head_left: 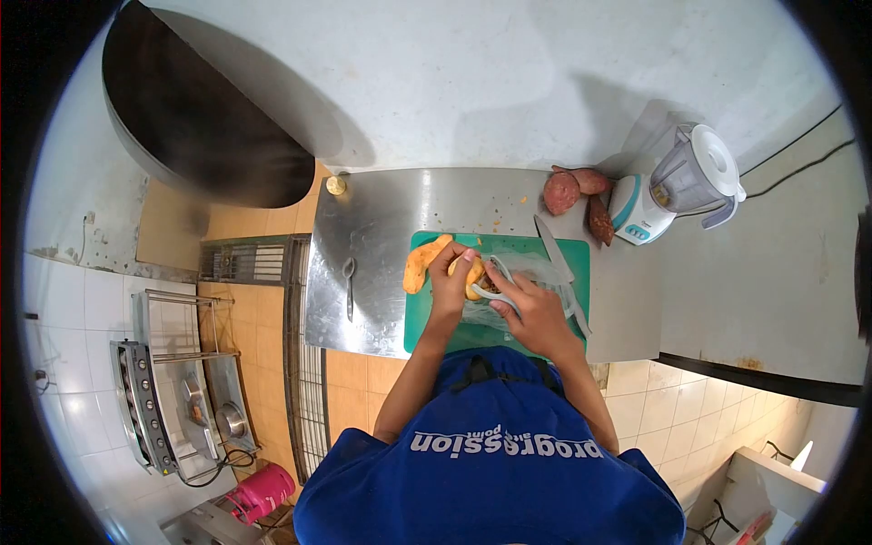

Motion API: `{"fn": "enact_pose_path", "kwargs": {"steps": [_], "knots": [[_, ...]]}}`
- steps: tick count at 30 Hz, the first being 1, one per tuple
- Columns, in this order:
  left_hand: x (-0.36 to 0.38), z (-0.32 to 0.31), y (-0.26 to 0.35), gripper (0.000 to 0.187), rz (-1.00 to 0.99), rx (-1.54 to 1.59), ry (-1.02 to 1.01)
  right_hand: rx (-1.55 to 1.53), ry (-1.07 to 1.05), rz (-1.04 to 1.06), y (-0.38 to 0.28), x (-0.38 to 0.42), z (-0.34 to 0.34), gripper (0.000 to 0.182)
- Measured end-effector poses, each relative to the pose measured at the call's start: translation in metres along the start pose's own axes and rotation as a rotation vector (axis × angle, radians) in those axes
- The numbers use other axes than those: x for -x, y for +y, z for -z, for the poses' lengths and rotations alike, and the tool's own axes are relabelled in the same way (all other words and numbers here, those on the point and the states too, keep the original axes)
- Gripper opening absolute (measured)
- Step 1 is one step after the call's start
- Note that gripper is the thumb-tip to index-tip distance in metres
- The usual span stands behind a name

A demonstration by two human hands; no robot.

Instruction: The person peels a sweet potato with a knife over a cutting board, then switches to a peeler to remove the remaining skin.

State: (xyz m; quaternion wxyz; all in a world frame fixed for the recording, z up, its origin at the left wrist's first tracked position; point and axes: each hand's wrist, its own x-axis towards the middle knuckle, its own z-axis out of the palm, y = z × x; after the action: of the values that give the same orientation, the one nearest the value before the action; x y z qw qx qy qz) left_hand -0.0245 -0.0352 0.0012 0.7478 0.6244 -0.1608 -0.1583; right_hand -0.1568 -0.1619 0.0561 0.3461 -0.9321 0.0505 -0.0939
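Above the green cutting board, my left hand has its fingers wrapped round a yellow-orange peeled piece. My right hand grips a white-rimmed container or tool right beside that piece; its exact shape is partly hidden by my fingers. A clear plastic bag lies under and around my right hand on the board. Another peeled orange piece rests at the board's left edge, close to my left hand. A knife lies across the board's right side, its blade pointing away from me.
On the steel table are a spoon at left and a small pale round item at the back corner. Reddish sweet potatoes sit at the back right beside a blender. A dark round object juts out at upper left.
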Motion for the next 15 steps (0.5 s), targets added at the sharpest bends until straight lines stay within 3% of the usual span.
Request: {"fn": "enact_pose_path", "kwargs": {"steps": [4,13,15], "knots": [[-0.001,0.000,-0.003,0.020,-0.054,-0.005,0.036,0.016,-0.004,-0.007,-0.004,-0.001,0.003,0.054],[0.002,0.000,-0.010,0.024,0.028,0.073,0.085,-0.008,0.028,0.017,-0.001,0.000,-0.002,0.054],[0.003,-0.002,-0.012,0.027,0.126,0.211,0.139,-0.014,0.027,0.008,0.000,0.001,-0.003,0.055]]}}
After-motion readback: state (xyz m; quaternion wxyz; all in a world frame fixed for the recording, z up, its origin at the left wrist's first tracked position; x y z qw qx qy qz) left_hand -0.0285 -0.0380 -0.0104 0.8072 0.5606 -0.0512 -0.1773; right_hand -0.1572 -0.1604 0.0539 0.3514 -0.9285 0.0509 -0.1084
